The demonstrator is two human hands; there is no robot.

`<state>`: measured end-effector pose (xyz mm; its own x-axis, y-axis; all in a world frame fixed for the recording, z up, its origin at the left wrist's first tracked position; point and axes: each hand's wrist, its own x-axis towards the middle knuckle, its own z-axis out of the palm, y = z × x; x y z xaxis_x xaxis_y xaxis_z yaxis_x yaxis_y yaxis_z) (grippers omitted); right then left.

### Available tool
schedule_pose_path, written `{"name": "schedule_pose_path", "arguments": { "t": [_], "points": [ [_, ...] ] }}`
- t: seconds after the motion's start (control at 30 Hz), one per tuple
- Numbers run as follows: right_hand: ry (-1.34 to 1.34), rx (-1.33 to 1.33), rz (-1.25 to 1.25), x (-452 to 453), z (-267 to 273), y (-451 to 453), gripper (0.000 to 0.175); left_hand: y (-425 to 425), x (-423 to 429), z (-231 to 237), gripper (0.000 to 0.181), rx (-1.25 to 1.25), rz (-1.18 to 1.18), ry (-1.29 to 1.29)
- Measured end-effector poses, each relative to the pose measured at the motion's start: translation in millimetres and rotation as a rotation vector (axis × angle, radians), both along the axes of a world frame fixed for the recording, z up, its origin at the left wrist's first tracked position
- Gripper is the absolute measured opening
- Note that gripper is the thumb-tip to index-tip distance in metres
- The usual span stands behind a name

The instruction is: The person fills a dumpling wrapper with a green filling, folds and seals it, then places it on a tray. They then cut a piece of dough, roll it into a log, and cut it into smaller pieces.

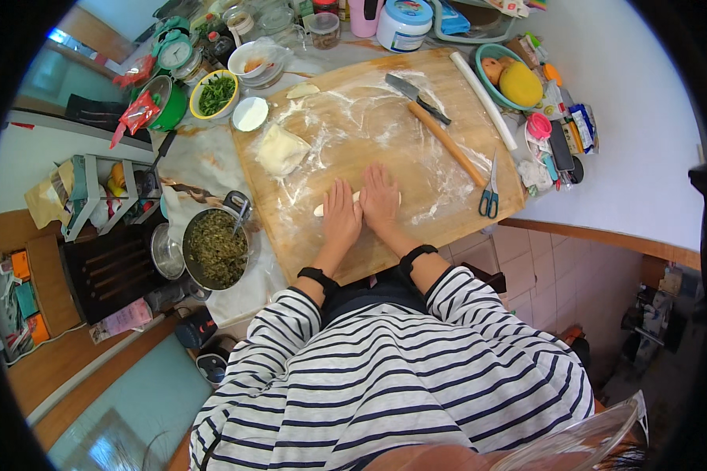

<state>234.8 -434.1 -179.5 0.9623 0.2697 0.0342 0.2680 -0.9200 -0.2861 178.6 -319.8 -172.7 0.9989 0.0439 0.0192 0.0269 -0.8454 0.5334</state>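
Note:
A thin rope of pale dough (319,210) lies on the floured wooden board (353,141) near its front edge. Flat on top of it are my left hand (341,215) and my right hand (379,200), side by side with palms down; the dough shows at both outer sides and between them. Most of it is hidden beneath the hands. Beyond my left hand rests a larger lump of dough (282,151). A wooden rolling pin (448,144) lies slantwise to the right, with a kitchen knife (403,87) at its far end and scissors (491,191) by its near end.
Left of the board stand a pan of chopped filling (217,249), a bowl of chopped greens (216,94) and a small bowl of flour (250,114). A long white rod (483,100) lies along the board's right side, beside a green basket (483,65). Jars line the back.

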Motion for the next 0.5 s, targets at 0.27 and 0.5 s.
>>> {"name": "schedule_pose_path", "arguments": {
  "t": [0.27,0.5],
  "points": [
    [-0.11,0.066,-0.042,63.8,-3.9,2.7,0.065,-3.6,49.0,-3.8,0.072,0.202,0.189,0.041],
    [-0.065,0.139,0.101,105.1,0.6,-0.4,0.066,5.0,72.3,-7.2,0.062,0.24,0.131,0.026]
  ]
}}
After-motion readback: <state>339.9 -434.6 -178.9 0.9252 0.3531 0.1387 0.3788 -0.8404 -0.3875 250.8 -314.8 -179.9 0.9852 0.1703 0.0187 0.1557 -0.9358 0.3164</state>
